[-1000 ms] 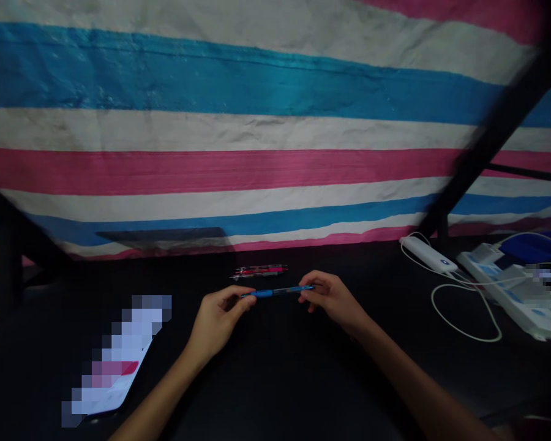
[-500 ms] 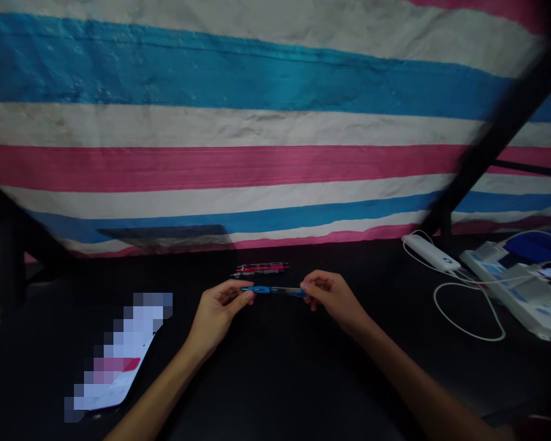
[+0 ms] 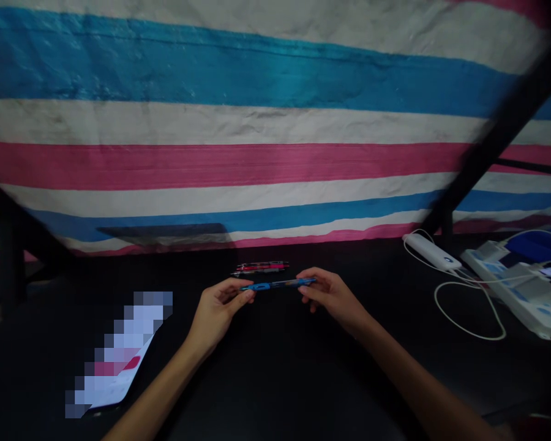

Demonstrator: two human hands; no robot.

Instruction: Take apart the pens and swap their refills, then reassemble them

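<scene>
A blue pen [image 3: 278, 285] with a clear barrel is held level above the black table, stretched between both hands. My left hand [image 3: 221, 306] pinches its left end, by the clip, between thumb and fingers. At the other end, my right hand [image 3: 328, 293] grips the pen near its blue tip, which shows past the fingers. Just behind lie several pens [image 3: 261, 267], red and dark, side by side on the table.
A phone [image 3: 123, 361] with a lit, partly pixelated screen lies at the left. On the right are a white power strip [image 3: 518, 294], a white charging device [image 3: 434, 252] and a looped cable [image 3: 471, 337]. A striped sheet [image 3: 257, 165] hangs behind, between dark slanted bars.
The pen has turned slightly, its right end rising a little. More of its blue tip now shows past my right fingers. My left hand stays almost still.
</scene>
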